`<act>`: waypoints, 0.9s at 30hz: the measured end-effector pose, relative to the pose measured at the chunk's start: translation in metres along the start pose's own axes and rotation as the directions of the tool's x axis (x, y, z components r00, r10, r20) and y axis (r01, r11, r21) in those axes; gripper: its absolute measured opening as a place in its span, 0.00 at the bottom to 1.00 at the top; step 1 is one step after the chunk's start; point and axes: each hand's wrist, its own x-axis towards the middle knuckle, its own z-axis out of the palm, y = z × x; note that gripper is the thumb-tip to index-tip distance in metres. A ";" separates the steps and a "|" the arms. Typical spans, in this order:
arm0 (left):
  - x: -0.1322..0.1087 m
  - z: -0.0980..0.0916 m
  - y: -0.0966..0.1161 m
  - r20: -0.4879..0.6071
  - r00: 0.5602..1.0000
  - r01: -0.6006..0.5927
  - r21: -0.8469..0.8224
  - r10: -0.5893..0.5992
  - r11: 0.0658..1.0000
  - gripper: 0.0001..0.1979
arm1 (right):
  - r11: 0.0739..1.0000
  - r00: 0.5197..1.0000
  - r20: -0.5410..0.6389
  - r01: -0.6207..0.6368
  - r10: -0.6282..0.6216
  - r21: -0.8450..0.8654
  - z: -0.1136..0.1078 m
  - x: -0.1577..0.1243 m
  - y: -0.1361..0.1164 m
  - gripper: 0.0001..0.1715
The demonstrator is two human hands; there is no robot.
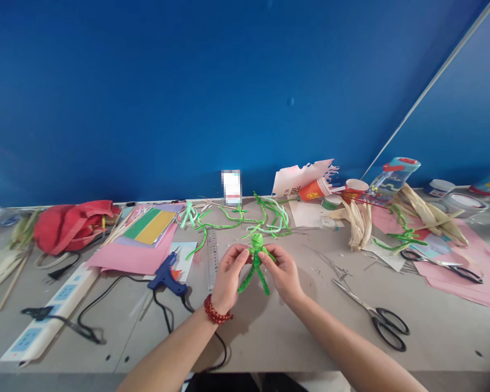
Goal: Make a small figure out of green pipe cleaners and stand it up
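Note:
A bright green pipe-cleaner figure [257, 260] with a round head and two legs is held upright over the middle of the table. My left hand [232, 270], a red bead bracelet [217, 310] on its wrist, pinches the figure's left side near the chest. On the other side, the thumb and fingers of my right hand [281, 269] close on the figure at the same height. Its legs hang free between my hands. Just behind lie several loose green pipe cleaners [228, 220]. A clear ruler [213, 260] is beside my left hand.
To the left are a blue glue gun [167, 276], a white power strip [53, 310], pink paper [134, 256] and a red bag [71, 226]. Black-handled scissors [375, 313] lie at right. Paper cups [314, 189], dried husks [357, 220] and a clear bottle [394, 177] stand behind.

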 end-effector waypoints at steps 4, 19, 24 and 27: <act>0.000 -0.002 0.002 0.071 0.997 -0.016 0.070 0.011 0.997 0.11 | 0.997 1.000 0.018 -0.002 0.001 0.074 -0.003 0.004 0.002 0.12; 0.007 -0.007 0.004 0.107 0.976 0.200 -0.076 -0.191 0.977 0.13 | 0.986 0.998 0.053 -0.030 0.022 0.163 -0.008 0.010 0.005 0.21; 0.008 -0.005 0.003 0.090 0.982 0.165 -0.008 -0.164 0.986 0.12 | 0.985 0.998 0.051 -0.039 0.031 0.169 -0.009 0.010 0.006 0.20; 0.008 -0.006 0.002 0.090 0.990 0.104 0.032 -0.107 0.994 0.12 | 0.983 0.996 0.082 -0.045 0.031 0.178 -0.009 0.011 0.007 0.20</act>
